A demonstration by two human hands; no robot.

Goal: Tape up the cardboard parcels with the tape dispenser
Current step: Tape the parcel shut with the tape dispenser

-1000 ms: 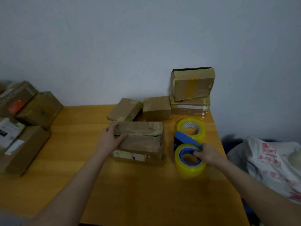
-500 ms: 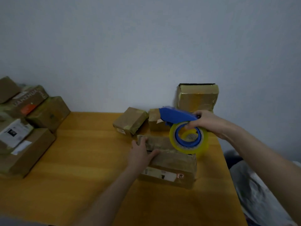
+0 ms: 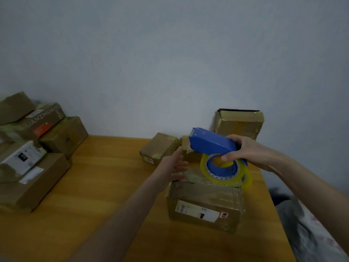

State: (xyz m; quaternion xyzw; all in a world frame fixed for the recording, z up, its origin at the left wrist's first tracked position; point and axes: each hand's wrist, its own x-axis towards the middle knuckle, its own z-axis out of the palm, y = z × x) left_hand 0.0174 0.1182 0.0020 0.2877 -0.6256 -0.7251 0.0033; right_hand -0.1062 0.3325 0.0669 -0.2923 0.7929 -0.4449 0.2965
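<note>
A cardboard parcel [image 3: 205,203] with a white label on its front lies on the wooden table [image 3: 105,186]. My right hand [image 3: 243,150] grips a blue tape dispenser [image 3: 211,143] loaded with a yellowish tape roll [image 3: 221,177], held in the air just above the parcel's far edge. My left hand [image 3: 174,165] reaches over the parcel's far left corner with straight, spread fingers. Whether it touches the cardboard is unclear. A second yellow tape roll [image 3: 248,178] peeks out behind the dispenser.
Several small parcels [image 3: 160,146] lie at the back by the wall, with a taller stack [image 3: 238,123] at the back right. A pile of larger boxes [image 3: 32,148] fills the table's left side. The table's right edge drops to bedding [image 3: 311,229].
My right hand lifted the dispenser off the table and now holds it above the parcel. My left hand let go of the parcel's flap and opened. The camera swung left and closer.
</note>
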